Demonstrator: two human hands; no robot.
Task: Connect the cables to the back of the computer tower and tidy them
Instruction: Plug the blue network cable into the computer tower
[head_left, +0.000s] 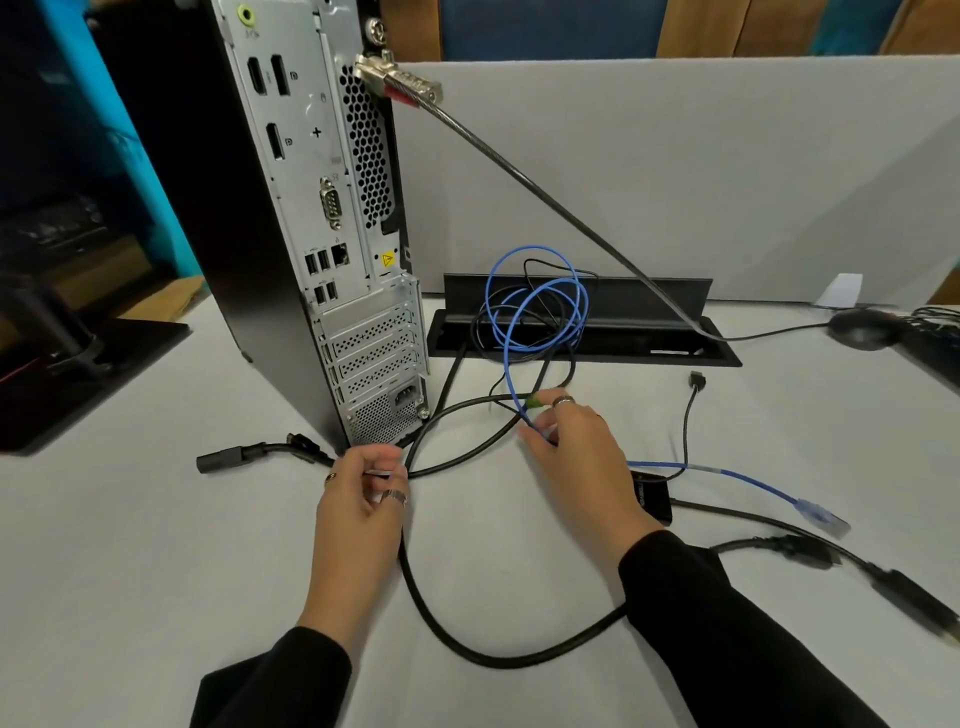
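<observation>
Head view: our left hand (358, 499) grips the black power cable (457, 631) beside the computer tower (291, 218); our right hand (576, 457) pinches the blue Ethernet cable (540, 312) above the surface (156, 545).

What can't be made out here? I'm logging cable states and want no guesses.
Head view only:
- Right hand covers where the blue cable passes; its grip is blurred.
- Left hand: the fingers hide what they pinch.
- Computer tower: top cut off by the frame edge.
- Port labels: too small.

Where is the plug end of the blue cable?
The blue cable's plug lies loose on the table, right of the right hand, beside a small black box.
</observation>
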